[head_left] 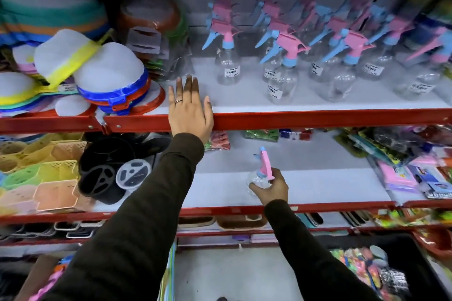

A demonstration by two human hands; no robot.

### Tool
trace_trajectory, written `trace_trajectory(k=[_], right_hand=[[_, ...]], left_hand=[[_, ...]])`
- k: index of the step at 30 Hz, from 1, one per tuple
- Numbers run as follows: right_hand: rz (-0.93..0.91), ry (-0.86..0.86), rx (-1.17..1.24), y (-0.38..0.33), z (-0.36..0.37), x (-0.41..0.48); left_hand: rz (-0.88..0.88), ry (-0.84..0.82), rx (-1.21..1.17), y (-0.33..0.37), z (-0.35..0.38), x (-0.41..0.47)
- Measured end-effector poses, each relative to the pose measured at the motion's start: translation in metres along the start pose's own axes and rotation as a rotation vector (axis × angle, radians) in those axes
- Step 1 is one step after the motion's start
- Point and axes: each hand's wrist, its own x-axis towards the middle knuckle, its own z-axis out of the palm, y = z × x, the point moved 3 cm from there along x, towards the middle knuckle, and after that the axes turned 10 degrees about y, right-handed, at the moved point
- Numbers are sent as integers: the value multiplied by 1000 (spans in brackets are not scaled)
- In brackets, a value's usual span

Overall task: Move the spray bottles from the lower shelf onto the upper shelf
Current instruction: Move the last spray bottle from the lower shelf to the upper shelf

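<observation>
Several clear spray bottles (283, 68) with pink and blue trigger heads stand in rows on the upper shelf (318, 118), which has a red front edge. My right hand (270, 189) is shut on one more clear spray bottle (263, 172) above the white lower shelf (330, 186); its pink head points up. My left hand (189, 110) lies flat, fingers apart, on the upper shelf's front edge, left of the bottles, holding nothing. Both arms wear dark sleeves.
Stacked white lids with coloured rims (110, 76) fill the upper shelf's left end. Pastel baskets (41, 178) and black round containers (102, 173) sit at lower left. Packaged goods (415, 173) crowd the lower shelf's right. More shelves run below.
</observation>
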Motion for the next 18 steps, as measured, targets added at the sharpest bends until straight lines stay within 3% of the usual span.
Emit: trace_trajectory(k=[8,18], right_hand=[[-347,98,17,-61,-26,-36],[-646,178,192,-144,-58,-49]], left_hand=[[-6,-26,-5,0,-1,0],[13,-39,23,-1,-3,-3]])
